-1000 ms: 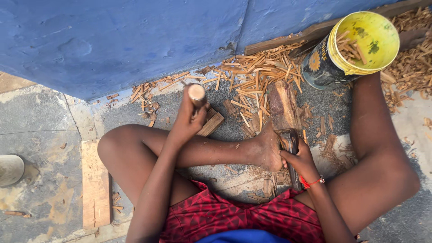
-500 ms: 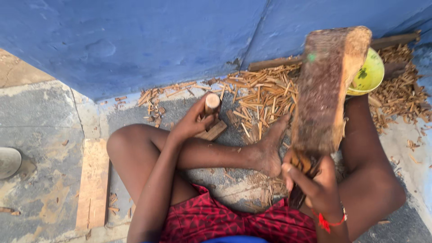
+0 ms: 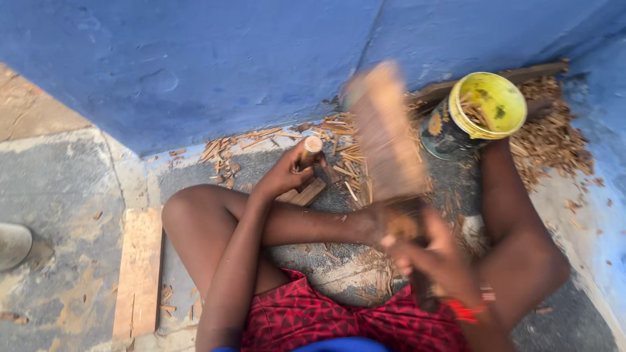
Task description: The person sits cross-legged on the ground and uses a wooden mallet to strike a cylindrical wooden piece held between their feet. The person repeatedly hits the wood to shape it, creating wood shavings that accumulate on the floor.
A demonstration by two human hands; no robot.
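I see even, soft daylight with only faint shadows under the legs, no glare, the blue wall (image 3: pixel 195 65) and far floor fairly sharp, while the raised wooden block (image 3: pixel 388 137) and my right hand (image 3: pixel 437 257) smear into heavy motion blur at near right.

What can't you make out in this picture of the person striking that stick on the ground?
Head view:
- Wooden block in the right hand: motion blur smears its outline, edges and surface.
- Right hand's grip: blurred; the fingers cannot be told apart.
- Stick in the left hand: its lower part is hidden by the fingers.
- Yellow bucket: contents too small to identify.
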